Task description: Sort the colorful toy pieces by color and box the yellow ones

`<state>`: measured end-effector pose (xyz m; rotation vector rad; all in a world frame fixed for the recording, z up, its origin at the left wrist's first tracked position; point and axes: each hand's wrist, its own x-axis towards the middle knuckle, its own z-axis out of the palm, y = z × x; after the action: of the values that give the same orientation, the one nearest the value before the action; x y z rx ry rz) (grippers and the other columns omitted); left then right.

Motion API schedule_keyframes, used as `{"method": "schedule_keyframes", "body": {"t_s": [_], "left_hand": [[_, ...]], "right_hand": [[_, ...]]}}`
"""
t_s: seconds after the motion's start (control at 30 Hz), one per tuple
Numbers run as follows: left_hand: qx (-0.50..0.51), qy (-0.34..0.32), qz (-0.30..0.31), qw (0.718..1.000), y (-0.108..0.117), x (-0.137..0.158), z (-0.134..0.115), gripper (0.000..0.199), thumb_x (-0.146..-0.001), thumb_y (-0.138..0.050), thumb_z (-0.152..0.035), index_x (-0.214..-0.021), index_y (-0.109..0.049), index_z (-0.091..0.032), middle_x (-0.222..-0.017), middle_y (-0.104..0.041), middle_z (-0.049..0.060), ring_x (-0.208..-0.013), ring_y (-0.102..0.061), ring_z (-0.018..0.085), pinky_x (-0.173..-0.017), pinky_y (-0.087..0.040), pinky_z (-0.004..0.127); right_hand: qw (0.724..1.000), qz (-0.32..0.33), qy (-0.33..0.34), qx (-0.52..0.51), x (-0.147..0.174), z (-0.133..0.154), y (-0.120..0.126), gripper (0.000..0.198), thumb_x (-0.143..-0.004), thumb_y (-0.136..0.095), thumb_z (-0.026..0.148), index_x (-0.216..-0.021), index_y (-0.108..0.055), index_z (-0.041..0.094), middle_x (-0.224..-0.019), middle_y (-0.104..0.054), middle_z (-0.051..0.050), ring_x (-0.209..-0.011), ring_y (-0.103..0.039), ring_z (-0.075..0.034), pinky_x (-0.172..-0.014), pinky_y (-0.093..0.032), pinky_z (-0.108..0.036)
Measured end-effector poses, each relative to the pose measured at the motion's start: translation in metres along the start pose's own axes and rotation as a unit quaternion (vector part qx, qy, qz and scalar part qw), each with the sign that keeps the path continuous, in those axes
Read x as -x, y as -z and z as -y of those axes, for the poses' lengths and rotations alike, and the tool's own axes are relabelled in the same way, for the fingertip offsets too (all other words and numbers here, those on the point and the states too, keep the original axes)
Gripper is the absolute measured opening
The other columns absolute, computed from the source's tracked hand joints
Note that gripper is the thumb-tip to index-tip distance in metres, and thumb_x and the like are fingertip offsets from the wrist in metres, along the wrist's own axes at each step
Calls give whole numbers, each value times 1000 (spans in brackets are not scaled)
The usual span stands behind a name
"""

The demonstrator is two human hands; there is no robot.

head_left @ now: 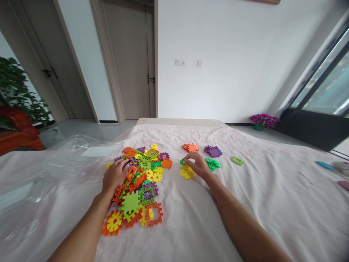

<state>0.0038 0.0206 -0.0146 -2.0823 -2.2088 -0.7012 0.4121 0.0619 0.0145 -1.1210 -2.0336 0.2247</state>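
Observation:
My left hand point(115, 175) rests on the left edge of a mixed heap of plastic building pieces point(145, 163), its fingers apart and bent over some of them. Notched orange, green and purple squares and yellow flower-shaped discs make up the heap. My right hand point(198, 163) pinches a green flower-shaped disc point(182, 162) between thumb and fingers. Just below it lies a small group of yellow discs point(187, 173). Around that hand are a pile of orange squares point(191, 147), a pile of purple squares point(213, 151) and a pile of green discs point(213, 164).
A single light green piece point(237, 160) lies farther right. Clear plastic containers point(79, 154) stand on the left of the wrinkled pale cloth point(201, 218). A blue object point(325, 165) sits near the right edge. Beyond are doors, a white wall and a pink flower pot point(264, 120).

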Motion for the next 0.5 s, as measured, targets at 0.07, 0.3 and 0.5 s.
{"method": "schedule_keyframes", "body": {"t_s": [0.07,0.3,0.5], "left_hand": [[-1,0,-3,1000,0,0,0,50,-97,-29,-44,-132,-58,-23,-139,-57,8,-128,-52,25,-105,-43,40],[4,-9,-7,1000,-2,-1,1,50,-97,-30,-44,-132,-59,-21,-139,-57,10,-128,-52,26,-106,-43,41],[11,-13,-11,1000,-6,-2,6,49,-97,-32,-44,-132,-59,-22,-139,-58,9,-127,-53,25,-106,-43,40]], "right_hand": [[996,-52,-74,-7,0,-9,7,23,-90,-57,38,-88,-72,22,-89,-74,-4,-84,-68,-20,-83,-50,-34],[923,-119,-292,219,16,-45,51,29,-86,-51,31,-102,-75,26,-101,-73,-5,-98,-63,-25,-86,-46,-35],[909,-16,-320,267,26,-42,51,40,-85,-54,52,-111,-72,28,-119,-65,-8,-113,-55,-29,-91,-42,-39]]}}
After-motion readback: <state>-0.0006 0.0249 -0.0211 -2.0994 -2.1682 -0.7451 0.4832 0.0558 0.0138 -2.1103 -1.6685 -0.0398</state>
